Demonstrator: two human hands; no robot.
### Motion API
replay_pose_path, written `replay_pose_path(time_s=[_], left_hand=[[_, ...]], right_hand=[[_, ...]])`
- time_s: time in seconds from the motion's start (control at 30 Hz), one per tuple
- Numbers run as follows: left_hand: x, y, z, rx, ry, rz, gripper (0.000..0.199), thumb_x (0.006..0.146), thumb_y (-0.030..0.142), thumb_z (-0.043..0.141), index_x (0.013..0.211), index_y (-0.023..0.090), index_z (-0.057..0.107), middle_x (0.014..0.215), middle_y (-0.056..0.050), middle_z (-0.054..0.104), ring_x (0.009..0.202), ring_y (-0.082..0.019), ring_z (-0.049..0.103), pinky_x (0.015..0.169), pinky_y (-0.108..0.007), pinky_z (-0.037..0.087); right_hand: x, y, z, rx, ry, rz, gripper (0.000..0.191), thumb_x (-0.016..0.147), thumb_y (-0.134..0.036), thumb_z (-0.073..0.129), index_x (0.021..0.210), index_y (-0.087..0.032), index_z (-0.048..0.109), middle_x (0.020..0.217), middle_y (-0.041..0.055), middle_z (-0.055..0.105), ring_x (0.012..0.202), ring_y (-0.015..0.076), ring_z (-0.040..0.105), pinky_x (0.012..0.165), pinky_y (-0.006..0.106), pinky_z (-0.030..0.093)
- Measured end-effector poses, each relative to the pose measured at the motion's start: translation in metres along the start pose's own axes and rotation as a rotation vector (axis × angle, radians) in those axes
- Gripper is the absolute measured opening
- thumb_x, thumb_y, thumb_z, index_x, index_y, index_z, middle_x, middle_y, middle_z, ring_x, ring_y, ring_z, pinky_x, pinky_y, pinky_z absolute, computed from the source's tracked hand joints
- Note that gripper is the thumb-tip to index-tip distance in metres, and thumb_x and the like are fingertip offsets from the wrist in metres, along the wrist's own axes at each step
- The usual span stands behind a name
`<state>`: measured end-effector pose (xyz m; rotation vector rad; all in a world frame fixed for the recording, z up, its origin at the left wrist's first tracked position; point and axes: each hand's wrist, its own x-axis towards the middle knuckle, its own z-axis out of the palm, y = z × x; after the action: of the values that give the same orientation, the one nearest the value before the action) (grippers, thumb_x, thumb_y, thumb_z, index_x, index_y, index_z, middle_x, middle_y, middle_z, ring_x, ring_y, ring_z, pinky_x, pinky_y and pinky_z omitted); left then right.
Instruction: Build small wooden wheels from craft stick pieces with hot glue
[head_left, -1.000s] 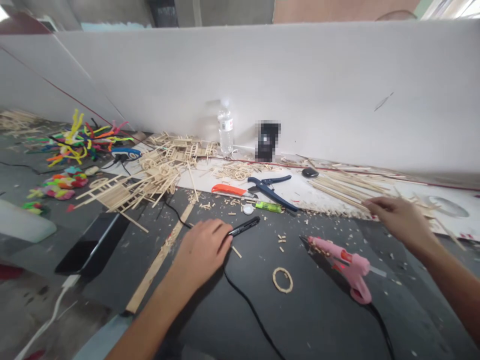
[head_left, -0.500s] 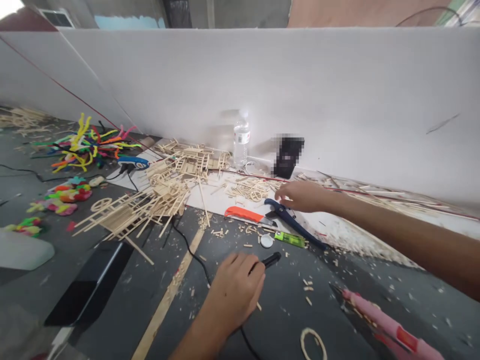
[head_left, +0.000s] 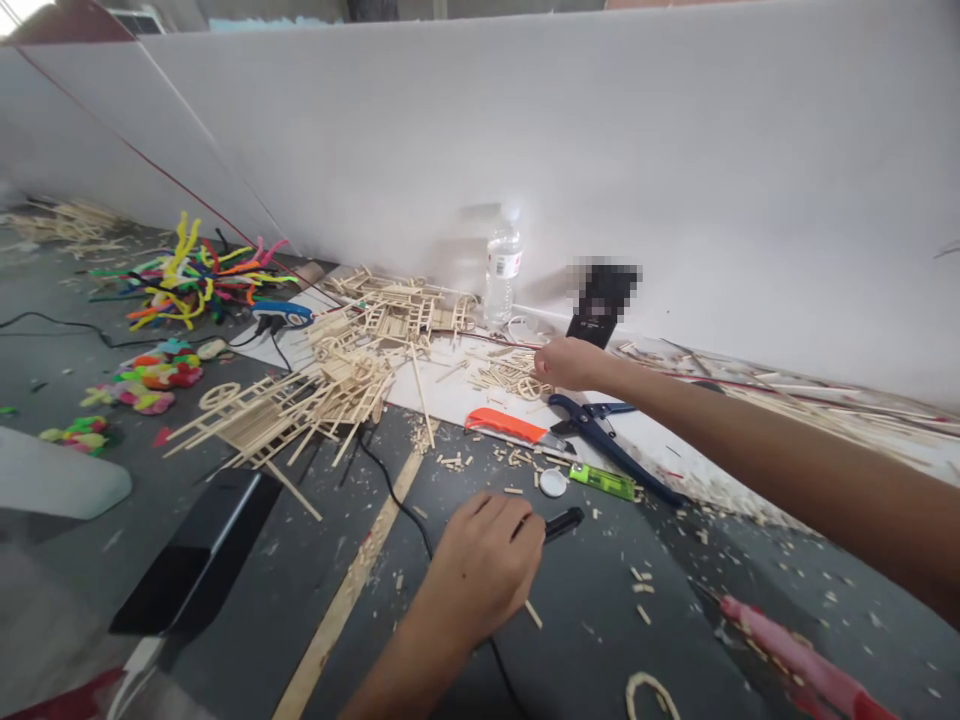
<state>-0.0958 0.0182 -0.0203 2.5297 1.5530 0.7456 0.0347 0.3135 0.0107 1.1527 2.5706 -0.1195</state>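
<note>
My right hand (head_left: 568, 362) reaches across to a pile of short wooden sticks (head_left: 504, 374), with a small wooden wheel (head_left: 527, 388) under its fingertips. Its fingers are pinched together, and whatever they hold is hidden. Nearer me, my left hand (head_left: 487, 562) is curled low over the dark surface. A black slim tool (head_left: 564, 523) sticks out past its knuckles; I cannot tell whether the hand grips it. Between the hands lie an orange-handled folding saw (head_left: 506, 425), dark blue cutters (head_left: 615, 450), a green lighter-like piece (head_left: 602, 481) and a white cap (head_left: 553, 483).
Stick-built wooden models (head_left: 300, 405) are heaped to the left, near bright pipe cleaners (head_left: 199, 275). A water bottle (head_left: 503, 268) and a propped phone (head_left: 596, 305) stand by the white wall. A pink glue gun (head_left: 795, 645) lies at right, a dark tablet-like device (head_left: 195, 550) at left.
My right hand has moved left and away from the cutters onto the stick pile, its fingers closing. The left hand stays nearly in place. The view has shifted slightly.
</note>
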Motion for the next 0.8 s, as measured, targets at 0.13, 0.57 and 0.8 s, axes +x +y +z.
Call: replay_pose_path(time_s=[0.13, 0.57, 0.8], left_hand=[[0.002, -0.002, -0.005, -0.130, 0.069, -0.077, 0.013, 0.097, 0.017, 0.055, 0.090, 0.016, 0.066, 0.092, -0.006, 0.068, 0.086, -0.022, 0.063, 0.080, -0.040, 0.050], [0.043, -0.036, -0.001, -0.975, 0.420, -0.655, 0.036, 0.103, 0.043, 0.055, 0.123, 0.014, 0.061, 0.101, -0.006, 0.068, 0.075, -0.015, 0.067, 0.065, -0.030, 0.059], [0.042, -0.046, -0.006, -1.051, 0.467, -0.746, 0.029, 0.098, 0.034, 0.063, 0.120, 0.014, 0.062, 0.107, -0.007, 0.068, 0.084, -0.017, 0.067, 0.073, -0.034, 0.060]], right_hand=[[0.002, -0.001, -0.008, 0.031, -0.025, -0.026, 0.035, 0.098, -0.037, 0.064, 0.126, -0.016, 0.063, 0.129, 0.0117, 0.064, 0.109, 0.0235, 0.066, 0.092, 0.044, 0.057], [-0.065, -0.052, -0.023, 0.277, -0.253, -0.472, 0.033, 0.097, -0.036, 0.065, 0.123, -0.016, 0.064, 0.122, 0.0087, 0.066, 0.101, 0.0217, 0.068, 0.085, 0.041, 0.059], [-0.063, -0.064, -0.027, 0.258, -0.313, -0.499, 0.033, 0.097, -0.037, 0.065, 0.122, -0.015, 0.064, 0.119, 0.0080, 0.067, 0.099, 0.0211, 0.068, 0.083, 0.041, 0.060]])
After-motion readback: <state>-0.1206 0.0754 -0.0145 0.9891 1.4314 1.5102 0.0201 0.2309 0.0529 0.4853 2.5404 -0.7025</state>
